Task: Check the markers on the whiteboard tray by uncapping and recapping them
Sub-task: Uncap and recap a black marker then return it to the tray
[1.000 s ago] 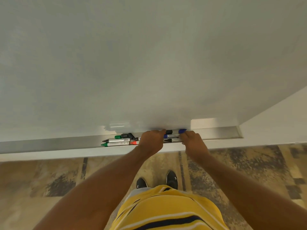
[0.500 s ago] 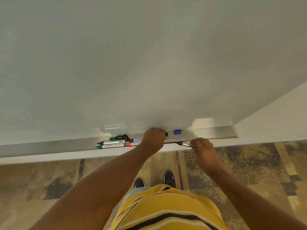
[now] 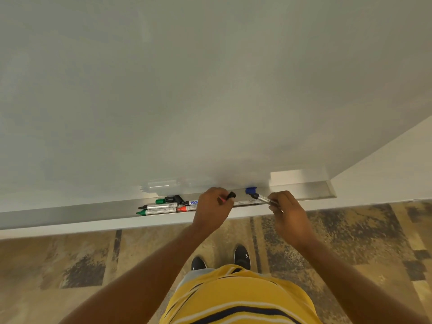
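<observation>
My right hand (image 3: 284, 212) grips an uncapped silver marker (image 3: 264, 198) with a dark tip pointing left, just above the metal whiteboard tray (image 3: 70, 212). My left hand (image 3: 211, 206) pinches its black cap (image 3: 231, 195) a short gap away from the tip. A blue cap (image 3: 251, 190) sits on the tray behind the marker tip. Left of my hands lie several markers: one with a green cap (image 3: 156, 212), a black-tipped one (image 3: 159, 206), a red-capped one (image 3: 185, 208) and a blue-labelled one (image 3: 192, 202). Another silver marker (image 3: 245, 203) lies between my hands.
The large whiteboard (image 3: 187, 90) fills the view above the tray. The tray's right end (image 3: 330, 189) meets a white wall (image 3: 385, 174). Below is patterned brown floor (image 3: 350, 230), with my shoes (image 3: 242, 256) and yellow striped shirt (image 3: 233, 298) beneath my arms.
Both hands were on the markers in the tray; the right hand has pulled a silver marker out to the right, and the left hand now holds its black cap, apart from the tip.
</observation>
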### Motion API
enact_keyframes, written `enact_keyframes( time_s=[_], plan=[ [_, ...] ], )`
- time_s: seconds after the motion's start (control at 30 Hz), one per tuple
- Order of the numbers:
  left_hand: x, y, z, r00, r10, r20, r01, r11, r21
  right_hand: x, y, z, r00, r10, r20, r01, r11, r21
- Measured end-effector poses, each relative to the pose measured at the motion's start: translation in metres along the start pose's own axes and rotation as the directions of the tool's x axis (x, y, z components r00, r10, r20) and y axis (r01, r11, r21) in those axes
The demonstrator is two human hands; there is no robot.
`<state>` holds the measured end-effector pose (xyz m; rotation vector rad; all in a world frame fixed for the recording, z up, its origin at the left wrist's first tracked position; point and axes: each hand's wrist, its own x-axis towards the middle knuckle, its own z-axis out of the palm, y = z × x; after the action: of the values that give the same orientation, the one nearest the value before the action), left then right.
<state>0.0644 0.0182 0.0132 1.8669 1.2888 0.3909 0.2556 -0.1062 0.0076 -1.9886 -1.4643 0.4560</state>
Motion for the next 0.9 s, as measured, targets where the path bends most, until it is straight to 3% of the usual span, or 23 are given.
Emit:
enact_keyframes(
  time_s=[0.07, 0.13, 0.37, 0.73, 0.9],
  plan=[
    [-0.012, 0.005, -0.009, 0.986, -0.165, 0.021, 0.163, 0.934, -0.318, -0.001, -0.008, -0.003, 1.000, 0.016, -0.002, -0.016, 0.998, 0.067],
    [-0.021, 0.011, -0.018, 0.972, -0.229, 0.054, 0.222, 0.816, -0.533, 0.000, -0.017, -0.005, 0.999, 0.050, 0.015, -0.052, 0.989, 0.136],
    [-0.030, 0.027, -0.038, 0.915, -0.389, 0.109, 0.287, 0.435, -0.854, 0.004, -0.050, -0.009, 1.000, -0.015, 0.007, 0.013, 0.986, 0.166],
    [-0.027, 0.025, -0.046, 0.913, -0.395, 0.102, 0.279, 0.425, -0.861, 0.018, -0.062, -0.009, 0.990, -0.138, -0.031, 0.140, 0.988, 0.073],
    [-0.028, 0.027, -0.044, 0.944, -0.321, 0.080, 0.249, 0.532, -0.809, 0.024, -0.068, -0.008, 0.983, -0.185, -0.004, 0.185, 0.983, -0.001]
  ],
)
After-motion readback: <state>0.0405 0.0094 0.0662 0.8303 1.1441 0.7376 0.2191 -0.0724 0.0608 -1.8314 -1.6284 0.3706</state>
